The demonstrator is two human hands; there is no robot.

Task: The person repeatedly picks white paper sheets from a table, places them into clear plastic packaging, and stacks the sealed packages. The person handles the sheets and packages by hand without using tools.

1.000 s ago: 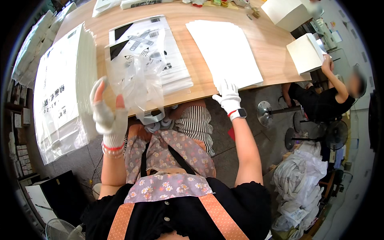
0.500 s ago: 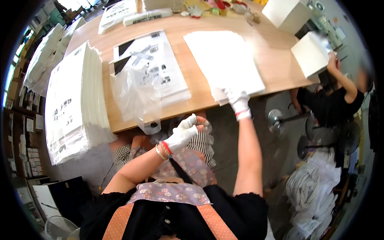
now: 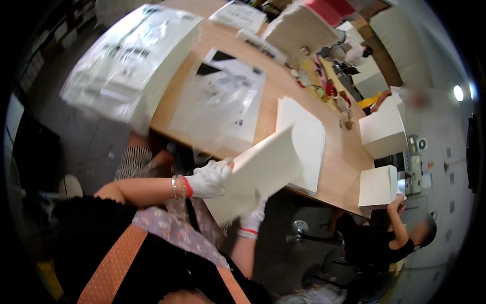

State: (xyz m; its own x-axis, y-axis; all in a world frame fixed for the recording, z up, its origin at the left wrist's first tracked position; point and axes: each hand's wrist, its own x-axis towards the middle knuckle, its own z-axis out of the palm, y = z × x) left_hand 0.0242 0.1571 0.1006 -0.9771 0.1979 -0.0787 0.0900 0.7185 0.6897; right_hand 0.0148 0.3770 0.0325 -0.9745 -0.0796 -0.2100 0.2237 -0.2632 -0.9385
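Note:
Both of my hands wear white gloves and hold a large flat white board [image 3: 263,172], lifted off the table and tilted toward me. My left hand [image 3: 210,178] grips its near left edge from above. My right hand [image 3: 253,218] supports its lower edge from underneath, partly hidden behind the board. Just beyond lies a stack of the same white boards [image 3: 309,137] on the wooden table [image 3: 349,162]. To the left of the stack, clear plastic bags with dark print [image 3: 223,101] lie flat.
A tall stack of bagged white sheets [image 3: 131,55] sits at the table's far left. More piles and small colourful items crowd the far end. Another person [image 3: 385,243] sits at the right, holding a white box [image 3: 377,186]; another white box [image 3: 382,133] stands behind it.
My right hand lifted a white board off the stack. My left hand let the plastic bag go and came across onto the board's edge. The view has swung to the right.

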